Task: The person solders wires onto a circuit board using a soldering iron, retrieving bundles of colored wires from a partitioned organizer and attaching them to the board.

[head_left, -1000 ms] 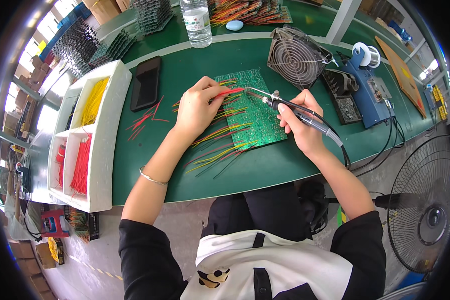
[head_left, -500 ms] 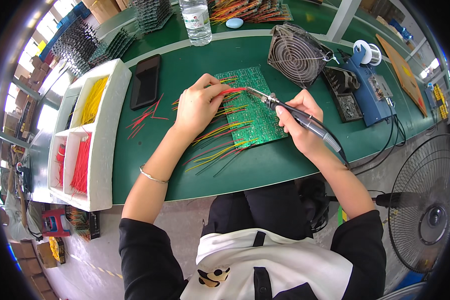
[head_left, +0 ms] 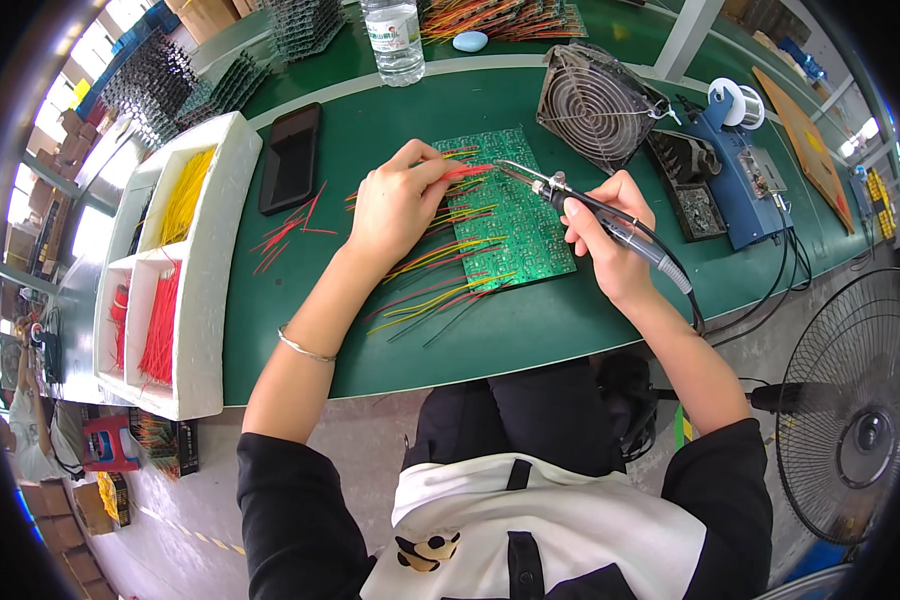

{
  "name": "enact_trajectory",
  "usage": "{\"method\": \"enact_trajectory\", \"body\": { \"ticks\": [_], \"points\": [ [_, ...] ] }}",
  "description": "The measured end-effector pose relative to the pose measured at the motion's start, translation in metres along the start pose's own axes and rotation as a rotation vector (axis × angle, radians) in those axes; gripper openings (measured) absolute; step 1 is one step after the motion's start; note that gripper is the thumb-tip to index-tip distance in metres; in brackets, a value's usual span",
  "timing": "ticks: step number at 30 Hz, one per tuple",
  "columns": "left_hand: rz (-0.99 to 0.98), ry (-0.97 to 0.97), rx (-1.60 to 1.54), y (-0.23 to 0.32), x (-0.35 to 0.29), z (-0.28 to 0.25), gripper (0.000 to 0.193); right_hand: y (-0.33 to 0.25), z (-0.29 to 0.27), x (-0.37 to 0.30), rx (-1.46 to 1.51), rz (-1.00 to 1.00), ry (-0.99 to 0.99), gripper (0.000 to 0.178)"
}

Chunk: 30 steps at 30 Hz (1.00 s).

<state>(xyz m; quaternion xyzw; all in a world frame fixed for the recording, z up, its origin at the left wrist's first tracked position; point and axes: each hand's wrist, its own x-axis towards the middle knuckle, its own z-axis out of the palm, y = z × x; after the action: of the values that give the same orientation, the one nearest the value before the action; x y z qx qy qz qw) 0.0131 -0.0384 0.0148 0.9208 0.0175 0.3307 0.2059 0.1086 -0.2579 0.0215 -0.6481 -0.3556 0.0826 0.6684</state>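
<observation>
A green circuit board [head_left: 535, 235] lies on the green table in front of me, with red, yellow and black wires [head_left: 440, 262] sticking out along its left side. My left hand [head_left: 395, 205] pinches red wires [head_left: 468, 172] by its fingertips, their ends over the upper part of the board. In my right hand [head_left: 615, 240] is a soldering iron [head_left: 660, 262], gripped like a pen. A thin curved metal tube is fixed along its front, and its tip points left, close to the red wire ends. Whether the tip touches them, I cannot tell.
Left stands a white foam box [head_left: 210, 300] of yellow and red wires, near a black phone [head_left: 291, 160] and loose red wires [head_left: 295, 230]. Behind are a water bottle [head_left: 394, 45] and a square fan [head_left: 600, 105]. At right sits a blue soldering station [head_left: 745, 180] with a solder spool [head_left: 738, 105].
The iron's tip has shifted slightly away from me, and my right hand has tilted a little. My left hand keeps its pinch on the red wires in nearly the same place.
</observation>
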Motion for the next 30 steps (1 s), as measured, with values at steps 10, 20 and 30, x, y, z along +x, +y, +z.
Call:
{"method": "enact_trajectory", "body": {
  "ticks": [10, 20, 30],
  "points": [
    [-0.029, 0.034, 0.102, 0.014, 0.002, -0.029, 0.014, -0.009, -0.009, -0.008, 0.077, -0.039, 0.193, 0.021],
    [-0.222, -0.264, -0.225, 0.036, 0.006, -0.049, 0.013, -0.018, -0.004, -0.052, 0.272, 0.105, 0.349, 0.018],
    [-0.358, -0.363, -0.399, 0.024, 0.000, -0.027, 0.013, -0.019, 0.011, -0.049, 0.250, 0.138, 0.295, 0.021]
  ]
}}
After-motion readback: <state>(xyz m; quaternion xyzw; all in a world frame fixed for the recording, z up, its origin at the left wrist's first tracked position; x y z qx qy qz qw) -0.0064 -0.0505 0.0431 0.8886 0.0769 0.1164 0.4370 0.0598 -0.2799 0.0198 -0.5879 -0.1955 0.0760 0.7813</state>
